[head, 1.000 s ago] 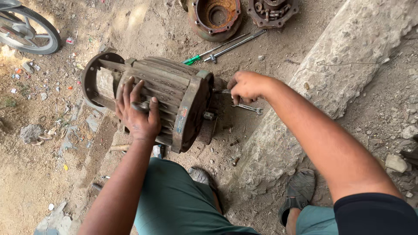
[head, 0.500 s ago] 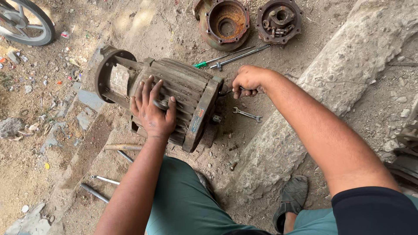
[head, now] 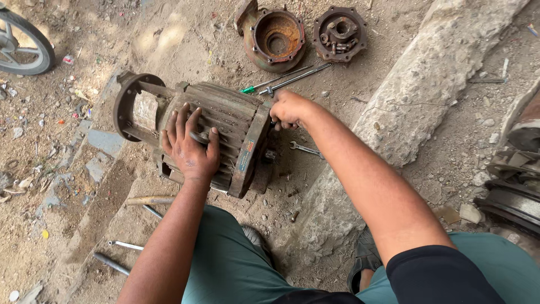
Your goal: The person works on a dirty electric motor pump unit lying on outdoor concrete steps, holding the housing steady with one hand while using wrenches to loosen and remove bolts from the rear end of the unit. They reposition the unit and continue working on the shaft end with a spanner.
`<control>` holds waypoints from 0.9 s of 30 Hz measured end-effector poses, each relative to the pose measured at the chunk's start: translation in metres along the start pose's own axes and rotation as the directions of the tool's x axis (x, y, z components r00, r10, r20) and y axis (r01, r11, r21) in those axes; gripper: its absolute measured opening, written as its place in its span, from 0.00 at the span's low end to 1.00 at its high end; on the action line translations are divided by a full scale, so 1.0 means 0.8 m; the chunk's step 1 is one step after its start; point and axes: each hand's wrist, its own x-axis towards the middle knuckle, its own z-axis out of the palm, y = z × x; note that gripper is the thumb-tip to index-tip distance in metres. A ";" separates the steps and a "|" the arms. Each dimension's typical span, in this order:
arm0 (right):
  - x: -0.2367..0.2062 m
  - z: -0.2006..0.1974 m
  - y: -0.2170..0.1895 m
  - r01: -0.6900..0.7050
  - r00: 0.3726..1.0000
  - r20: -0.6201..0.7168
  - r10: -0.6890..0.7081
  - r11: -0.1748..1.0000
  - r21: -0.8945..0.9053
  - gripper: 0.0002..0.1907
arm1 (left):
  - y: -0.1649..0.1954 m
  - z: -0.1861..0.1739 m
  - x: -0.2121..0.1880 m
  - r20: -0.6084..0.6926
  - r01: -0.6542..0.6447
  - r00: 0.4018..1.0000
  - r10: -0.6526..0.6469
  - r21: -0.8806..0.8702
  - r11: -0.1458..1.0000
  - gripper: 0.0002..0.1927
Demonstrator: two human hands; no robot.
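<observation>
A rusty ribbed electric motor (head: 225, 121) lies on its side on the dirt ground. My left hand (head: 190, 145) rests flat on its finned housing, fingers spread. My right hand (head: 288, 110) is closed at the motor's end flange, gripping something small there that the fingers hide. A small spanner (head: 305, 148) lies on the ground just below that hand. A green-handled screwdriver (head: 264, 83) and a long metal wrench (head: 301, 77) lie just beyond the motor.
Two rusty round housing parts lie at the top, one hollow (head: 274, 38) and one with bolts (head: 340, 32). A concrete kerb (head: 416, 95) runs diagonally on the right. Metal rods (head: 126, 245) lie at lower left. A wheel (head: 25, 42) shows at top left.
The view has shifted, so the motor sits lower in the frame. My left hand stays on the housing; my right hand has moved a little closer to the end flange.
</observation>
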 end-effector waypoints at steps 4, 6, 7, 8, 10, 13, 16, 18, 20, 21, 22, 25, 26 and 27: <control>-0.010 0.001 0.010 0.101 0.993 -0.054 -0.104 0.993 -0.064 0.06 | -0.003 0.002 -0.002 -0.015 -0.014 1.000 0.014 -0.028 1.000 0.29; -0.012 0.006 0.006 0.106 0.991 -0.066 -0.116 0.985 -0.135 0.07 | -0.003 0.003 -0.002 -0.017 -0.017 1.000 0.017 -0.027 0.999 0.28; -0.013 0.009 0.001 0.095 0.991 -0.077 -0.110 0.979 -0.182 0.08 | -0.004 0.002 -0.002 -0.020 -0.016 1.000 0.015 -0.032 0.999 0.29; -0.014 0.013 -0.004 0.083 0.991 -0.086 -0.105 0.970 -0.228 0.09 | -0.003 0.002 -0.002 -0.022 -0.013 1.000 0.013 -0.036 0.999 0.29; -0.019 0.017 -0.013 0.040 0.986 -0.147 -0.072 0.976 -0.214 0.12 | -0.001 0.002 -0.001 -0.028 -0.017 0.999 0.016 -0.033 0.999 0.29; -0.027 0.009 -0.018 0.010 0.987 -0.158 -0.030 0.992 -0.123 0.15 | 0.001 0.002 0.000 -0.032 -0.014 0.999 0.013 -0.027 1.000 0.29; -0.024 -0.009 -0.012 0.051 0.996 -0.068 -0.050 0.999 0.009 0.14 | 0.001 0.002 -0.003 -0.032 -0.006 0.999 0.004 -0.044 0.999 0.29; -0.015 -0.014 -0.003 0.053 0.997 -0.057 -0.052 0.998 0.017 0.13 | 0.000 0.004 -0.005 -0.024 0.001 1.000 -0.003 -0.060 0.998 0.29; 0.000 -0.007 0.007 0.028 0.993 -0.112 -0.036 0.997 -0.066 0.13 | -0.001 0.007 -0.006 -0.019 0.009 1.000 -0.011 -0.074 0.997 0.29; 0.005 -0.004 0.013 0.055 0.989 -0.135 -0.068 0.994 -0.100 0.13 | -0.002 0.009 -0.005 -0.023 0.010 1.000 -0.012 -0.077 0.997 0.29; 0.009 -0.001 0.019 0.081 0.982 -0.157 -0.102 0.988 -0.131 0.13 | -0.002 0.010 -0.003 -0.022 0.006 1.000 -0.008 -0.066 0.998 0.30; 0.013 0.006 0.028 0.130 0.957 -0.229 -0.181 0.967 -0.219 0.15 | 0.000 0.014 0.001 -0.024 0.003 1.000 -0.004 -0.037 0.999 0.30; 0.011 0.008 0.028 0.146 0.945 -0.250 -0.209 0.958 -0.248 0.16 | 0.001 0.015 0.001 -0.025 0.004 1.000 -0.005 -0.033 0.999 0.30; 0.007 0.010 0.027 0.188 0.887 -0.314 -0.339 0.886 -0.424 0.17 | 0.002 0.015 0.002 -0.032 0.004 0.999 -0.005 -0.027 1.000 0.30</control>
